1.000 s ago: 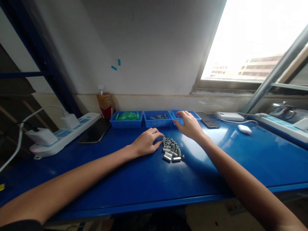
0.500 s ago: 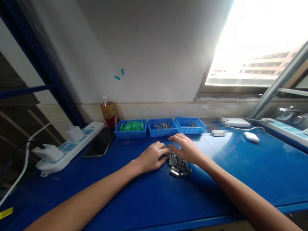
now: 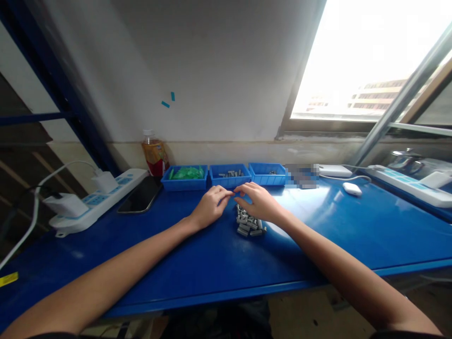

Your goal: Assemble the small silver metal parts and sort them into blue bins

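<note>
A pile of several small grey metal pieces [image 3: 249, 224] lies on the blue table [image 3: 219, 263]. My left hand [image 3: 209, 207] and my right hand [image 3: 257, 201] meet just above and behind the pile, fingertips pinched together at one point. What they pinch is too small to make out. Behind the hands stand three small blue trays: the left tray [image 3: 184, 178] with green pieces, the middle tray [image 3: 229, 175] with grey metal pieces, and the right tray [image 3: 267, 173] with a few.
A black phone [image 3: 141, 195] and a white power strip [image 3: 93, 201] with chargers lie at the left. A drink bottle [image 3: 153, 153] stands by the wall. A white mouse [image 3: 352, 188], a white box and another power strip [image 3: 413, 187] lie at the right.
My right hand came back from the right tray to the pile. Both hands then lifted off the pile and brought their fingertips together above it.
</note>
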Demonstrator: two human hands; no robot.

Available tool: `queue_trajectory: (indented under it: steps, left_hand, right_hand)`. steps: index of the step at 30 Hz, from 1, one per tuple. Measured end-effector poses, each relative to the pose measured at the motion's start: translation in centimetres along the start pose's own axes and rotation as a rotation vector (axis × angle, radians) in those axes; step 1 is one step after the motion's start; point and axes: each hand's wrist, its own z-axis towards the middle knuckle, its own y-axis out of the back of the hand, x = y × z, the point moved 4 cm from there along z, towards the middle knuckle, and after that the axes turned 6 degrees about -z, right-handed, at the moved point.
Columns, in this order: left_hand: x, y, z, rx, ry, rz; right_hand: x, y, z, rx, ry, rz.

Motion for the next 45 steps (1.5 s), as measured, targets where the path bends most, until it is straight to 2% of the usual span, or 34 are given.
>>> queue_trajectory:
  steps: [4,7,9,13,18,22,29,37,42,45]
  left_hand:
    - [1.9,0.0,-0.2,-0.236,0.384,-0.456]
    - [2.0,-0.9,-0.6,-0.299,0.519,-0.739]
    - [1.5,-1.3,-0.7,-0.297,0.531,-0.814]
    - [0.8,-1.4,-0.8,-0.293,0.527,-0.820]
    - [0.6,-1.3,-0.7,-0.255,0.520,-0.808]
    - [0.5,-1.1,-0.5,-0.250,0.501,-0.792]
    - [-0.3,-1.2,-0.6,-0.134,0.401,-0.736]
    - [0.3,-1.4,-0.5,-0.148,0.439,-0.665]
    - [-0.1,-1.4,-0.2,-0.041,0.446,-0.630]
    - [0.3,-1.2,0.0,0.015,0.458,-0.534]
  right_hand:
    - [0.8,-0.7,-0.1,-0.009,-0.016,-0.005]
    - [1.5,-0.9,-0.2,-0.055,-0.007,-0.022]
    - [1.9,-0.9,-0.2,-0.096,0.002,-0.039]
    - [2.0,-0.6,-0.2,-0.152,0.004,-0.039]
    - [2.0,-0.8,0.0,-0.146,0.015,-0.023]
    - [1.8,-1.1,0.1,-0.141,-0.033,0.003]
    - [0.8,-1.5,0.1,-0.155,-0.093,0.127]
    - [0.6,-1.2,-0.2,-0.127,-0.049,0.102]
    - [1.1,-0.8,-0.2,-0.063,0.085,-0.003]
    - [0.2,-0.2,0.4,-0.090,0.071,-0.049]
